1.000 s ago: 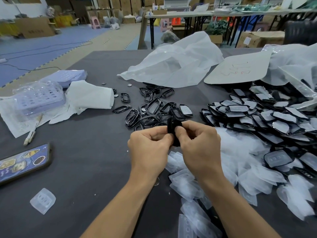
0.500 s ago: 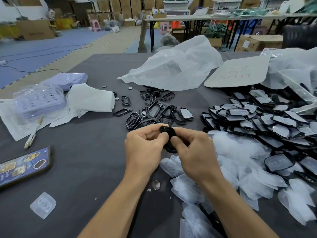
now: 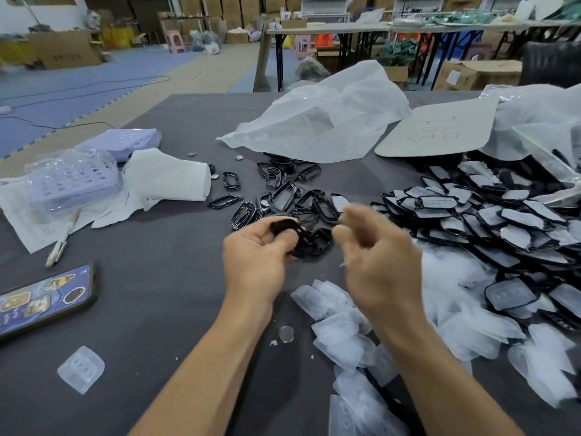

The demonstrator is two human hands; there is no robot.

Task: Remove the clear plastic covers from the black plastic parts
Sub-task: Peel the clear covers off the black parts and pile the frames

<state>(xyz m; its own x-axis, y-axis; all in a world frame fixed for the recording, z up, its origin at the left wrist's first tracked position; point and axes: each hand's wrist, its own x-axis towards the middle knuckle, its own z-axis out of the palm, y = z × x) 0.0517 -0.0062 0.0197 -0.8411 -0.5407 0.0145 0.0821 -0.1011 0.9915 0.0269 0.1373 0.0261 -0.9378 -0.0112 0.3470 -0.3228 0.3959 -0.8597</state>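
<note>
My left hand (image 3: 257,259) grips the black part (image 3: 309,242), fingers and thumb curled round its near end, over the grey tabletop (image 3: 157,278). My right hand (image 3: 377,265) is just right of the part and apart from it, fingers curled. It is blurred, so I cannot tell whether it pinches anything.

Just beyond the part lies a loose pile of bare black frames (image 3: 283,196), crowding close to my fingertips. To the part's right spreads a big heap of covered parts (image 3: 490,221). Nearer me than the part, under my right forearm, lie peeled clear covers (image 3: 342,328), with a small round disc (image 3: 286,333) beside them.

Well left of the part are a phone (image 3: 47,300), one lone clear cover (image 3: 81,369), lilac trays (image 3: 75,184) and a folded white paper (image 3: 166,176). Well beyond the part lie a white plastic bag (image 3: 320,121) and a cardboard sheet (image 3: 440,130).
</note>
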